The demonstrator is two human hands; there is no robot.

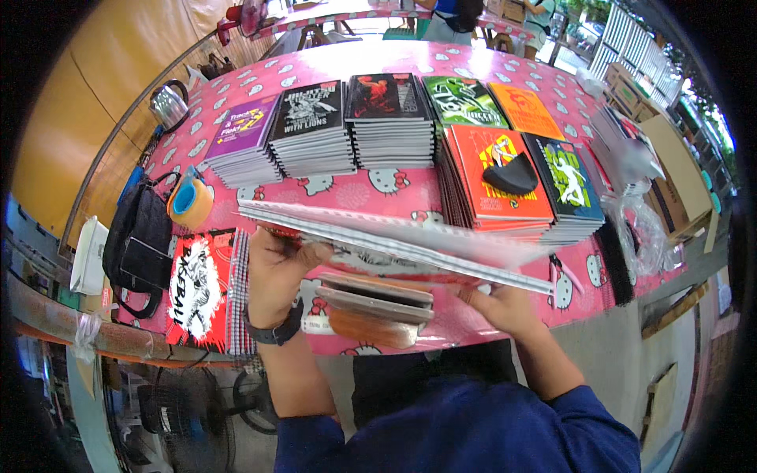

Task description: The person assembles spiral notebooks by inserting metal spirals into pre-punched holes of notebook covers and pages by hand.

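Observation:
My left hand (pixel 285 272), with a dark wristband, closes on the left end of a spiral notebook (pixel 394 251); my right hand (pixel 498 306) grips its lower right edge. The notebook is tilted above the table, white page edges toward me, and part of a red, black and white cover shows. Whether it is one notebook or more, I cannot tell. Beneath it lies a brown block with grey layers (pixel 374 309), partly hidden. Left of my left hand is a stack of red spiral notebooks (pixel 201 290) with a black and white drawing.
Stacked notebooks with purple (pixel 246 128), black (pixel 309 117), green (pixel 465 102) and orange (pixel 527 110) covers line the pink table (pixel 331 61). A black curved object (pixel 511 175) lies on a red-orange stack. A black bag (pixel 140 240), tape rolls (pixel 189 201) and kettle (pixel 169 104) stand left; pink-handled pliers (pixel 568 276) lie right.

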